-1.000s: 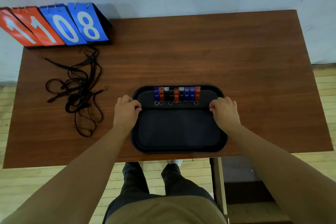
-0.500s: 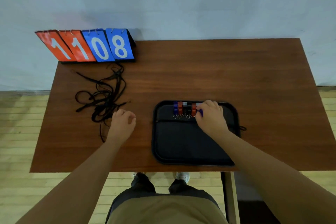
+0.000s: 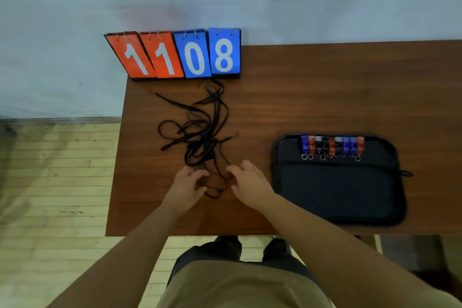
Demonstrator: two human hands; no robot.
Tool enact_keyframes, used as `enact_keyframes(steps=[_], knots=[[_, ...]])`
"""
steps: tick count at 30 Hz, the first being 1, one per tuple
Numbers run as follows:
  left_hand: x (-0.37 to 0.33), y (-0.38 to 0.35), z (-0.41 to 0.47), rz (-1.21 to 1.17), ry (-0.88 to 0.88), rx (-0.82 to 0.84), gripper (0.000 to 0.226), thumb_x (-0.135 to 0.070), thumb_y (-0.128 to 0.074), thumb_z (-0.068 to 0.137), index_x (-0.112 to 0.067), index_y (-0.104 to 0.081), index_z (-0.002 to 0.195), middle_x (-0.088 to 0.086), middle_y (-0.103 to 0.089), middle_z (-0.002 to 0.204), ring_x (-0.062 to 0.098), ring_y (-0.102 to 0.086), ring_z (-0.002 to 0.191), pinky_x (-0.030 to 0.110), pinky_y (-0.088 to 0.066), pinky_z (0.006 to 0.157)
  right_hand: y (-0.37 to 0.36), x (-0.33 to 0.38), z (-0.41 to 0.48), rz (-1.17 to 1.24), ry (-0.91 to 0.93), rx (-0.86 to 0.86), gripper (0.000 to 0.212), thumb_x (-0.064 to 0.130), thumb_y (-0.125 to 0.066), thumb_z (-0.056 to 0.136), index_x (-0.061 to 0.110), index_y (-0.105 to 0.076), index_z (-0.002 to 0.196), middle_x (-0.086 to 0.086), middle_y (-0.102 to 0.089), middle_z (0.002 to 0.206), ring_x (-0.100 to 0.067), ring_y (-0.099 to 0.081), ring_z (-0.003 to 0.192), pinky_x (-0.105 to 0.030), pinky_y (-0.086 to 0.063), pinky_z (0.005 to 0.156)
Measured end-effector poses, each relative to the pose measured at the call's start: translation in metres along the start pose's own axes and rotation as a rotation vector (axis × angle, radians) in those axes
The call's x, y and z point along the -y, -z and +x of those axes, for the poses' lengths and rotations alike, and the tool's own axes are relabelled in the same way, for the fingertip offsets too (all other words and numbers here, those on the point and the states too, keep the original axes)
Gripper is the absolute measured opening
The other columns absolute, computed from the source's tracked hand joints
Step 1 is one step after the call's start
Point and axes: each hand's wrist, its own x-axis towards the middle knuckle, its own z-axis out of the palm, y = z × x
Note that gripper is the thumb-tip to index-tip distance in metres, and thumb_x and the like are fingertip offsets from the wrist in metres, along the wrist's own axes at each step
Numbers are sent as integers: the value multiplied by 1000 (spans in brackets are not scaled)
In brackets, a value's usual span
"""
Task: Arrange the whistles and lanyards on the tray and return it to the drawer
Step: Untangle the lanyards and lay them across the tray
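Observation:
A tangle of black lanyards point(image 3: 200, 130) lies on the wooden table point(image 3: 312, 87), left of a black tray point(image 3: 337, 192). Several blue, red and black whistles point(image 3: 331, 147) stand in a row along the tray's far edge, key rings toward me. Both hands are at the near end of the tangle. My left hand point(image 3: 186, 187) has its fingers curled against a cord loop. My right hand point(image 3: 247, 182) has its fingers loosely spread, with the fingertips on the cords. The tray's near part holds nothing.
A flip scoreboard point(image 3: 180, 57) reading 1108 stands at the table's far left corner, just behind the lanyards. A short black cord end point(image 3: 406, 173) pokes out at the tray's right rim. The table's left edge is close to my left hand.
My right hand left the whistle row and crossed left to the lanyards. My left hand stayed by the tangle's near end. My view swung left, so the tray now sits at the right.

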Motion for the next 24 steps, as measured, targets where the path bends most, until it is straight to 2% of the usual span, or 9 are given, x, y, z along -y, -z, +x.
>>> enact_keyframes(steps=[2,4,8,10,13,15,19,21,24], knots=[[10,-4,5,49,-44,17,37,-20,-69,90,-29,-57,124,0,-44,124,20,-40,122,36,-42,107,-16,9,6,-96,-14,-17,44,19,-51,98,25,-45,141,-12,-43,129,-33,-44,118,-46,-42,100],[14,-7,10,92,-84,-9,22,-20,-69,91,-23,-59,111,0,-45,119,21,-42,120,36,-44,104,-25,12,9,-164,-26,-82,35,10,-49,96,20,-51,129,-10,-45,125,-31,-44,116,-43,-42,97],[19,-3,16,102,-100,6,5,-22,-64,96,-17,-61,97,-3,-44,108,20,-46,115,34,-45,97,-27,7,10,-135,-82,-103,17,10,-49,98,14,-60,110,-7,-52,118,-29,-49,113,-39,-41,93],[20,2,17,89,-72,-17,3,-19,-60,97,-20,-59,100,-2,-45,111,21,-46,116,34,-46,95,-18,6,8,54,-122,-152,12,16,-53,98,15,-64,104,-3,-51,112,-24,-52,108,-36,-46,94],[8,16,16,18,-51,-148,20,-22,-62,95,-21,-59,114,1,-42,120,24,-42,121,32,-44,98,17,17,0,414,-173,-239,3,19,-64,95,19,-63,92,4,-51,111,-14,-54,104,-26,-43,96],[-13,33,16,-112,-124,-211,34,-28,-67,93,-25,-56,126,-1,-40,129,19,-37,128,30,-38,104,48,28,-6,587,-181,-261,4,22,-66,94,21,-63,92,5,-59,112,-15,-57,106,-27,-45,93],[-74,72,14,-536,-320,27,55,-29,-68,95,-40,-44,143,-15,-40,150,4,-35,139,26,-34,111,107,51,-23,873,-105,-257,10,17,-66,94,9,-67,99,-5,-77,98,-28,-71,96,-38,-57,85],[-97,86,12,-713,-329,182,33,-20,-63,99,-32,-61,129,-12,-62,132,4,-55,125,21,-46,99,133,56,-31,1022,-56,-277,12,10,-65,94,1,-65,102,-13,-77,97,-30,-72,93,-39,-58,86],[-119,98,9,-612,-334,126,16,-19,-56,103,-19,-71,97,-4,-72,94,6,-66,92,25,-50,87,164,53,-45,1172,-16,-337,6,6,-62,95,6,-65,100,-13,-75,88,-27,-69,85,-43,-54,85]])
